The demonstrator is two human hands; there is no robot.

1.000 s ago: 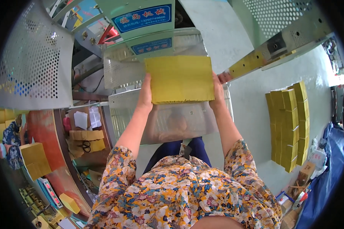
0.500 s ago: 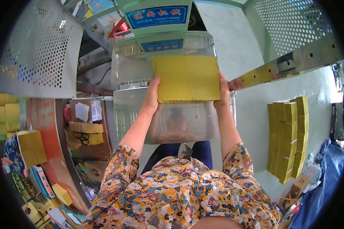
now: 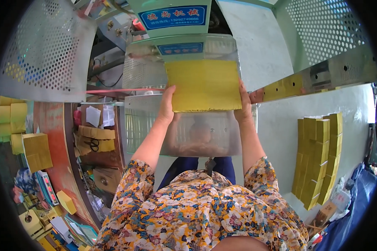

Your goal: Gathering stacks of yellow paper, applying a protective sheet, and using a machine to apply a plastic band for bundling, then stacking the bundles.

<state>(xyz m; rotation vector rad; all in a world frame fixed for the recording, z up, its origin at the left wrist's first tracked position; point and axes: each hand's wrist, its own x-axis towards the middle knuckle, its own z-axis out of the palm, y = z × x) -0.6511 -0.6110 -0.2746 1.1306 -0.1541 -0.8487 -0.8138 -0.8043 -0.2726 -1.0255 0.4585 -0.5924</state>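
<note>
Paper stack (image 3: 203,85) is clasped between left hand (image 3: 167,104) and right hand (image 3: 243,104), under a machine hood (image 3: 176,46).

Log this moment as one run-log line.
left hand: grips paper stack's left edge | right hand: grips right edge | yellow paper stack: held at machine's metal plate
</note>
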